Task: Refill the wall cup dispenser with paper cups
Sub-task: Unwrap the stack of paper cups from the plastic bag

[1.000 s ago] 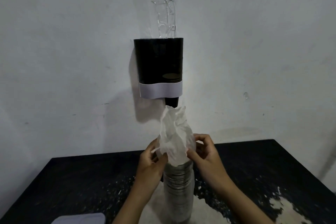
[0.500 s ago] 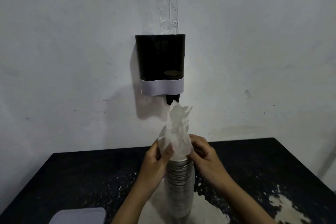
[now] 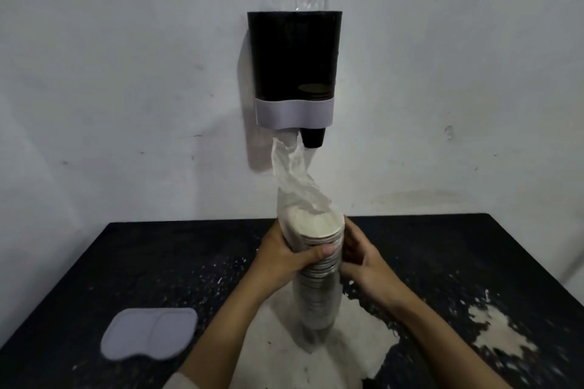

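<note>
A grey lid (image 3: pixel 148 334) lies at lower left on the scuffed black worktop (image 3: pixel 474 262). At centre a sleeved stack of paper cups (image 3: pixel 319 287) stands upright; the left hand (image 3: pixel 284 257) wraps its top, the right hand (image 3: pixel 363 259) curls against its other side. Above, the plastic wrap (image 3: pixel 297 180) trails up towards the black wall dispenser (image 3: pixel 294 69) on the white wall (image 3: pixel 110 73).

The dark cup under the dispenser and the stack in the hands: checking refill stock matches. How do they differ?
The dark cup is black and single; the cup stack is white and many. The cup hangs from the wall dispenser; the stack stands on the table, partly in a plastic sleeve, gripped by both hands. Both point bottoms downward.
</note>
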